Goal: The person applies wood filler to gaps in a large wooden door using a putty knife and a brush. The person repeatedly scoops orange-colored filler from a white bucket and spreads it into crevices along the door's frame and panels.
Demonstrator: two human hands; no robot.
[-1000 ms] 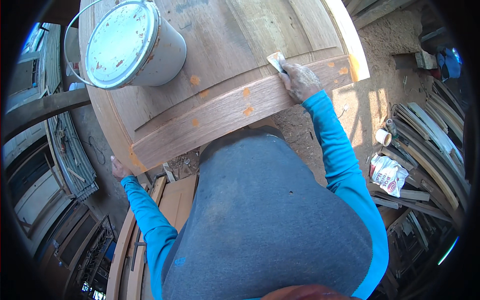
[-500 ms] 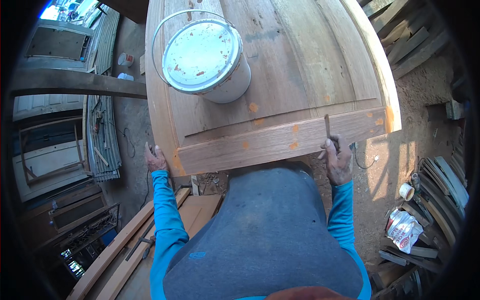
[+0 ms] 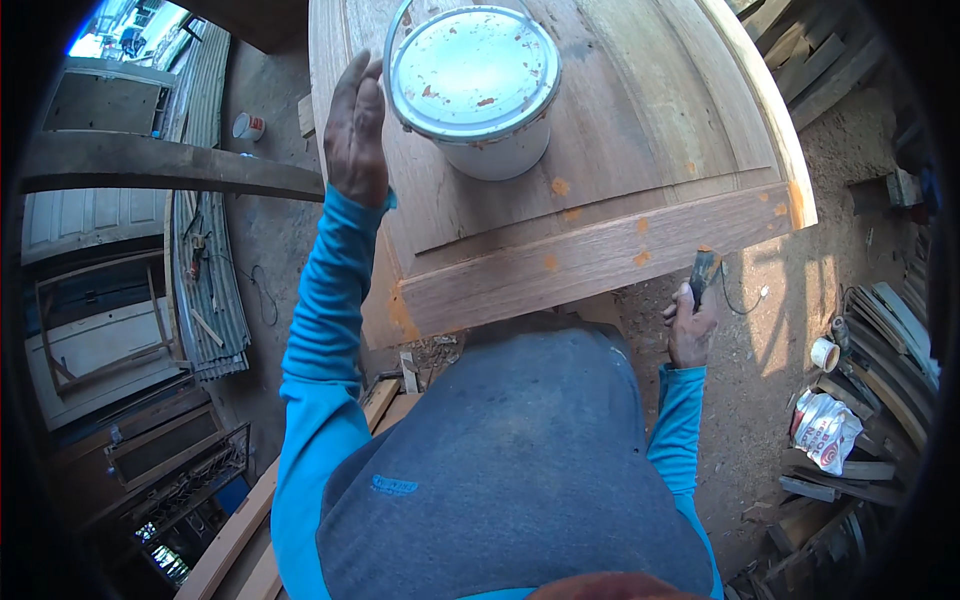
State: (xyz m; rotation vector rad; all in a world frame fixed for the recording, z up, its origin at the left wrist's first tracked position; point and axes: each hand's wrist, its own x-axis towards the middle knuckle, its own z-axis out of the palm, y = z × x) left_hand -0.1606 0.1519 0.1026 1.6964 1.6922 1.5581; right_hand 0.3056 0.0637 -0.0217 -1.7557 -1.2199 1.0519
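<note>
My left hand (image 3: 357, 140) is raised beside a white lidded bucket (image 3: 495, 155), its fingers stretched out next to the wire handle (image 3: 389, 50). Whether the fingertips touch the handle I cannot tell. The bucket stands on a panelled wooden door (image 3: 630, 110) lying flat in front of me. My right hand (image 3: 692, 325) grips a putty knife (image 3: 706, 270), blade up, close to the door's near edge. A dab of orange filler shows at the blade's tip. Several orange filler patches (image 3: 642, 257) dot the near rail of the door.
On the right, stacked timber offcuts (image 3: 885, 360), a small white tub (image 3: 825, 353) and a white plastic sack (image 3: 825, 430) lie on the dirt floor. Leaning doors and corrugated sheets (image 3: 205, 270) line the left. A dark beam (image 3: 170, 163) reaches toward the door's left edge.
My left hand has left the door's near left corner and moved up beside the bucket. My right hand has shifted lower, and the knife's flat face now shows. The view has shifted slightly.
</note>
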